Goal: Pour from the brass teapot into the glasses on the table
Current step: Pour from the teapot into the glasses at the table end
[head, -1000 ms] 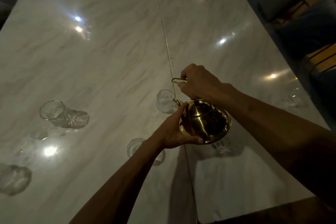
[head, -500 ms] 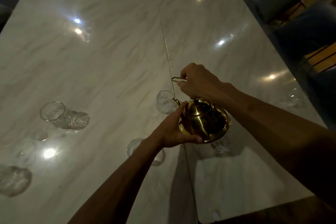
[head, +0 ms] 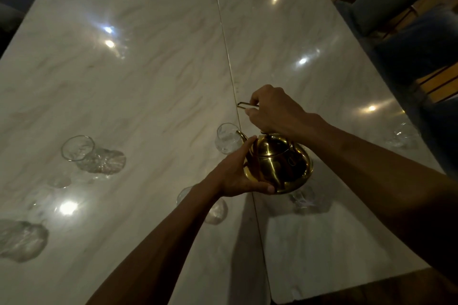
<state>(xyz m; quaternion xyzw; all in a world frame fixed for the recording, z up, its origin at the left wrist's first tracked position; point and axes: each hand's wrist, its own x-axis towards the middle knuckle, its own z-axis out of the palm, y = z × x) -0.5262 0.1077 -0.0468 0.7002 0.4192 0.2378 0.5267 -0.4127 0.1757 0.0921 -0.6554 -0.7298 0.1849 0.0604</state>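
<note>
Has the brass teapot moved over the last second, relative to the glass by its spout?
No. The brass teapot keeps its spout at the glass, beside the table seam, without visible shift.

A thin brass-coloured seam (head: pixel 224 39) runs along the middle of the pale marble top, from the far end toward the near edge. Bright spots of lamp light (head: pixel 302 60) reflect on the stone. At the upper right stands a chair with a grey-blue cushion (head: pixel 383 1), beside the wooden floor (head: pixel 441 82).
</note>
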